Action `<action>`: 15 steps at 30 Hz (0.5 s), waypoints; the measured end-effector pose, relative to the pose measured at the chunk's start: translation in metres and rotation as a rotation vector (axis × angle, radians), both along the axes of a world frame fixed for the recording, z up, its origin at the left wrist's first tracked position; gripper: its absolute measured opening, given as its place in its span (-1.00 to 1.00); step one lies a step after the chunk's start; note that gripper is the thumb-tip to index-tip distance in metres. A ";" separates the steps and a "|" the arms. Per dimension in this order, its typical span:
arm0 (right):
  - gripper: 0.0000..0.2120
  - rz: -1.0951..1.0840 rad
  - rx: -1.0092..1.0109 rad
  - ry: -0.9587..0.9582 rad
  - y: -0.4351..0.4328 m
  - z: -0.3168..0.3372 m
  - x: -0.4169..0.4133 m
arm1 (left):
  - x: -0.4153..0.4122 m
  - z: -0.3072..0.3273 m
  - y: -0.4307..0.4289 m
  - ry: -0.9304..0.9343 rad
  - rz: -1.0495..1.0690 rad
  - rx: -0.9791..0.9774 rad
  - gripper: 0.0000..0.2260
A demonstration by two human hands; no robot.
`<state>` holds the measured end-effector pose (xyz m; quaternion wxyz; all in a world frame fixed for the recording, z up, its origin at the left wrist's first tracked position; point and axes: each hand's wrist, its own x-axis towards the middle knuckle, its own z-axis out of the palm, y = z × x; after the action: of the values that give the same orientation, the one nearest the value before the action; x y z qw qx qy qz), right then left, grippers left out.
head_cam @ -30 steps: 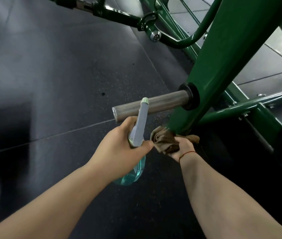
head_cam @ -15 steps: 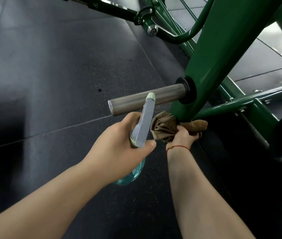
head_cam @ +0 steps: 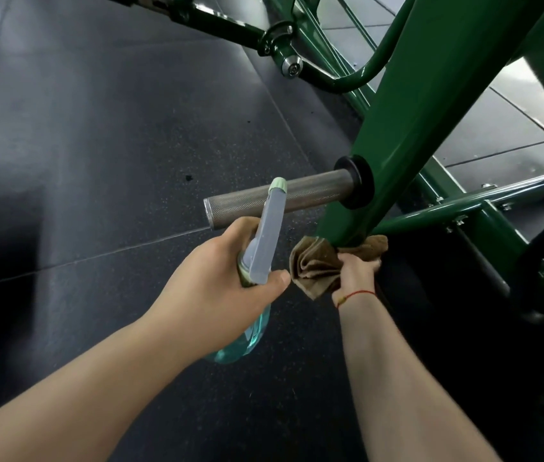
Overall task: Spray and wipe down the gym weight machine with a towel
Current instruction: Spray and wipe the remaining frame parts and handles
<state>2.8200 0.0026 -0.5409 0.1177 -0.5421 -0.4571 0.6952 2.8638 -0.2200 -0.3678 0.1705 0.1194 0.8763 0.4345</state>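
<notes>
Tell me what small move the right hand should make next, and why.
Probably slide the brown towel up the green beam: the right hand grips it against the beam's bottom end, and nearly all the beam lies above. The left hand holds the spray bottle.

One bottle (head_cam: 270, 228); one towel (head_cam: 313, 272)

Brown towel (head_cam: 317, 265) bunched against green machine post (head_cam: 407, 135); spray bottle (head_cam: 264, 248) upright.
</notes>
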 end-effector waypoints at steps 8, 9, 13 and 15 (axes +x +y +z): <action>-0.16 -0.177 0.388 0.053 -0.035 0.039 -0.012 | -0.003 -0.007 0.014 -0.025 -0.021 0.059 -0.63; -0.15 -0.167 0.422 0.006 -0.037 0.037 -0.013 | -0.003 -0.007 0.015 -0.028 -0.027 0.071 -0.63; -0.14 -0.117 0.431 -0.054 -0.044 0.029 -0.014 | -0.005 -0.007 0.016 -0.018 -0.008 0.092 -0.63; -0.17 -0.068 0.338 -0.098 -0.040 0.020 -0.011 | -0.006 -0.006 0.014 0.000 0.003 0.077 -0.64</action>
<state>2.8090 -0.0375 -0.5207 0.2081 -0.5629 -0.5542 0.5769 2.8582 -0.2056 -0.3737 0.1653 0.1245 0.8590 0.4684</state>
